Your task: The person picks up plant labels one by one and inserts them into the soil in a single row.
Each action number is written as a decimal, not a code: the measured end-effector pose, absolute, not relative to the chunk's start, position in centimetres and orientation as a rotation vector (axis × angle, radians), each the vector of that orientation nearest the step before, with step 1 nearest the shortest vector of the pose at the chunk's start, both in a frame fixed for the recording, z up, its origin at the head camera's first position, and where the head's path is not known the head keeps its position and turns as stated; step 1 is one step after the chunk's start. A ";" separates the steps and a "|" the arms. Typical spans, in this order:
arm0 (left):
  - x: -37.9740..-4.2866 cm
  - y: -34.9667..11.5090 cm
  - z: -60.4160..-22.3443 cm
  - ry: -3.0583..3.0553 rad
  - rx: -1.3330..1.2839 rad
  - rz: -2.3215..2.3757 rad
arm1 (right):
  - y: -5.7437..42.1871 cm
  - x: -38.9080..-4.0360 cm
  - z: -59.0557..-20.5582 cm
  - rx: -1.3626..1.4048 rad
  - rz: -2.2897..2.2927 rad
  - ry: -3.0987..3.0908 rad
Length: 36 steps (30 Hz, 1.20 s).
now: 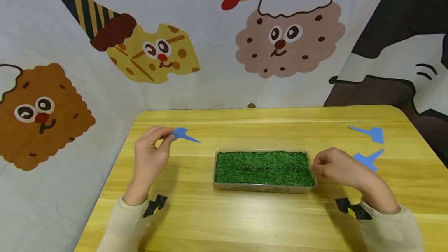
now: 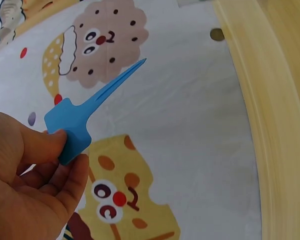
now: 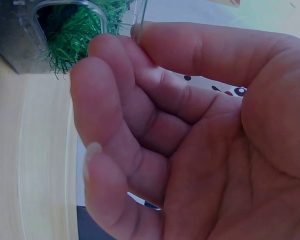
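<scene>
My left hand pinches a blue plant label by its wide head, between thumb and fingers. In the left wrist view the pointed stem of the label slants up and right, over the backdrop. A clear plastic box filled with green artificial grass stands at the middle of the table. My right hand grips the right end of this box. In the right wrist view its thumb and index finger meet at the thin clear wall, the other fingers curled.
Two more blue plant labels lie at the right of the wooden table: one label farther back, the other label just behind my right hand. A white cartoon-printed cloth hangs along the table's back and left edges.
</scene>
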State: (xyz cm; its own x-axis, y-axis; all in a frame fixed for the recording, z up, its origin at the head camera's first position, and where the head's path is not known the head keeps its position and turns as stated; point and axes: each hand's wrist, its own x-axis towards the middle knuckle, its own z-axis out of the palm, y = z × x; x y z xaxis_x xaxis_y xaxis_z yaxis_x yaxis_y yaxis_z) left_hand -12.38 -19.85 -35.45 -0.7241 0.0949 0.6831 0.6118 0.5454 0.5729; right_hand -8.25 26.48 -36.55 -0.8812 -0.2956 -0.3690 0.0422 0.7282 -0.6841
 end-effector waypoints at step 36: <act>-12.5 -13.9 -36.1 -2.203 -0.828 -1.328 | 26.6 -8.3 -36.7 -0.193 -1.022 2.453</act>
State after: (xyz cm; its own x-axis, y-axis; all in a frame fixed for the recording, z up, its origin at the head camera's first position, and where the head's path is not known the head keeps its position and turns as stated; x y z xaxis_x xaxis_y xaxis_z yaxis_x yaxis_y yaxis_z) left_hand -12.48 -13.89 -36.12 -0.7261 0.2667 0.6338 0.6850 0.3613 0.6327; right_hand -8.33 26.58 -36.71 -0.8783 -0.3023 -0.3703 0.0502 0.7120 -0.7004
